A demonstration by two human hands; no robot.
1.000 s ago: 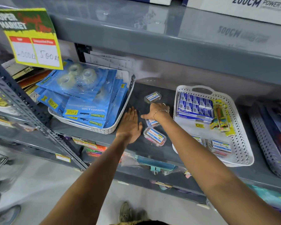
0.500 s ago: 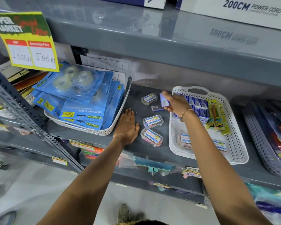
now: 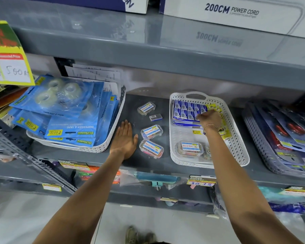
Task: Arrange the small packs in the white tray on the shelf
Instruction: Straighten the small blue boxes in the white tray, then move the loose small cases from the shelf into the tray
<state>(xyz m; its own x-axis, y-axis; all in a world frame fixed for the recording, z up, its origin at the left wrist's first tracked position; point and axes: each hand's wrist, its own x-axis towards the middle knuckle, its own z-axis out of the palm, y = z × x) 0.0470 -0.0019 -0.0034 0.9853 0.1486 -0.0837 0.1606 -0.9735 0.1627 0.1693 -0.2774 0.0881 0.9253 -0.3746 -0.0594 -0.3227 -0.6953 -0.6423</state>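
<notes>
Now right hand (image 3: pixel 209 118) (fingers curled) over small packs (image 3: pixel 188 110)

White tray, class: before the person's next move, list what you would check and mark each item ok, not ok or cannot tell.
1. Tray has bare floor for more packs: ok.
2. Right hand finished placing at the blue packs: cannot tell.
3. Left hand flat on shelf, empty: ok.
4. All packs inside tray: not ok; three clear boxes and one small blue pack lie outside.
5. Path from these to tray unblocked: ok.
</notes>
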